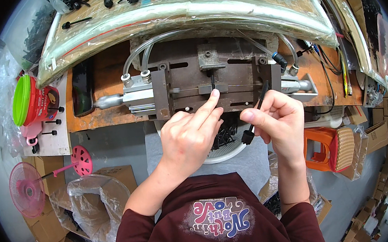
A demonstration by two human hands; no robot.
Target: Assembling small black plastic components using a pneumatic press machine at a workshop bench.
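Note:
My left hand (185, 136) reaches over the front of a dark metal fixture (184, 67) with its fingers stretched out. Its index fingertip touches the small block (205, 89) at the middle, where the lower end of a black rod-like part (212, 76) sits. A thin metal rod (242, 85) runs sideways from the block toward the fixture's right cheek. Between thumb and fingers, my right hand (282, 121) grips a black plastic stem with a knobbed head (248, 137), tilted, head downward, in front of the fixture's right side.
Air cylinders (138, 96) with clear hoses flank the fixture on the orange bench (105, 76). Several black stems lie on the plastic-covered shelf (184, 17) behind. A white basket (227, 155) of black parts is below my hands. A red tub (45, 105) stands left, an orange stool (320, 151) right.

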